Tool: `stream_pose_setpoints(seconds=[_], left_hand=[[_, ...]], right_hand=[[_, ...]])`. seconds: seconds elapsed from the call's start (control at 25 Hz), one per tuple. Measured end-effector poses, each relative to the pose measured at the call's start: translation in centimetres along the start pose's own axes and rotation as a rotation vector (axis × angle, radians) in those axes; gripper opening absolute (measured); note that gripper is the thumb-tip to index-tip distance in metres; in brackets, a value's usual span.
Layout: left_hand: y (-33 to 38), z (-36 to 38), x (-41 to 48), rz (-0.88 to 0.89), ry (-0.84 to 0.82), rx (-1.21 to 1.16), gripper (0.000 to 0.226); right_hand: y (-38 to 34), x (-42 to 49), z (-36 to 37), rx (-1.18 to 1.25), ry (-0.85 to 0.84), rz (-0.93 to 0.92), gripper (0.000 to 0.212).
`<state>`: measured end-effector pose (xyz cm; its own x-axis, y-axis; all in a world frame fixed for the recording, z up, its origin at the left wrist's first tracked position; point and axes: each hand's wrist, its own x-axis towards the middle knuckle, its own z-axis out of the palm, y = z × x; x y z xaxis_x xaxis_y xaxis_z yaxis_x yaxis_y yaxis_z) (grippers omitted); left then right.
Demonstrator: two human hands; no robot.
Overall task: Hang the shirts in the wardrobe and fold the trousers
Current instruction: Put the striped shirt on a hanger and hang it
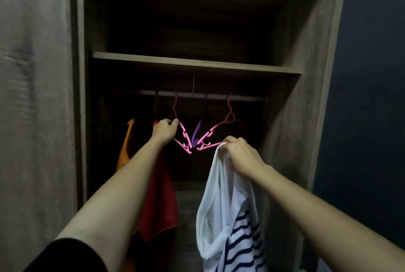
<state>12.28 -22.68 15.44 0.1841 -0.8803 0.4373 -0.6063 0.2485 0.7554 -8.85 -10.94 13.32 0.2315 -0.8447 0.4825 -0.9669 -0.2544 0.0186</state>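
Pink plastic hangers [192, 140] dangle from the wardrobe rail [201, 96] at frame centre, the left hand [164, 131] clenched on one. Lower right, the right hand [242, 154] grips a white navy-striped shirt [230, 217].

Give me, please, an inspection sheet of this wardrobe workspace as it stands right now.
Surface: wooden shelf above the hanging rail; no worktop in view.
Job's things: white and navy-striped shirt not yet hung; orange garment and red garment on the rail; two pink hangers, arms tangled; trousers not seen.
Clutter: purple piece caught between the hangers.
Grippers: left hand closed on the left pink hanger; right hand grips the shirt's top.
Cables: nothing seen.
Surroundings: wardrobe door left, dark blue wall right; dim light.
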Motion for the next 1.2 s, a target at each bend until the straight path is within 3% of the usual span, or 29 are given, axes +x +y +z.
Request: stream_pose_setpoints(seconds=[0.2, 0.36, 0.52, 0.8, 0.96, 1.12, 1.2], left_hand=[[0.4, 5.6, 3.5, -0.167, -0.031, -0.150, 0.061], [0.8, 7.2, 4.8, -0.124, 0.079, -0.110, 0.032], [1.2, 7.1, 5.0, -0.047, 0.136, -0.206, 0.021], [-0.4, 4.7, 0.4, 0.069, 0.121, -0.009, 0.042], [-1.1, 0.8, -5.8, 0.072, 0.122, 0.163, 0.039], [-4.4, -3.7, -10.9, 0.193, 0.137, 0.310, 0.020], [-7.1, -6.8, -13.2, 0.245, 0.100, 0.375, 0.024]], right_hand=[[3.7, 1.4, 0.8, 0.026, 0.034, -0.035, 0.040], [5.3, 1.9, 1.2, 0.029, 0.035, -0.039, 0.040], [5.8, 2.2, 1.8, 0.047, 0.028, -0.030, 0.040], [3.4, 1.5, 3.8, 0.043, 0.001, 0.031, 0.043], [1.0, 0.3, 4.7, 0.070, -0.056, 0.081, 0.042], [-1.8, -2.2, 5.4, 0.123, -0.097, 0.173, 0.041], [-3.4, -3.9, 5.6, 0.151, -0.108, 0.226, 0.043]])
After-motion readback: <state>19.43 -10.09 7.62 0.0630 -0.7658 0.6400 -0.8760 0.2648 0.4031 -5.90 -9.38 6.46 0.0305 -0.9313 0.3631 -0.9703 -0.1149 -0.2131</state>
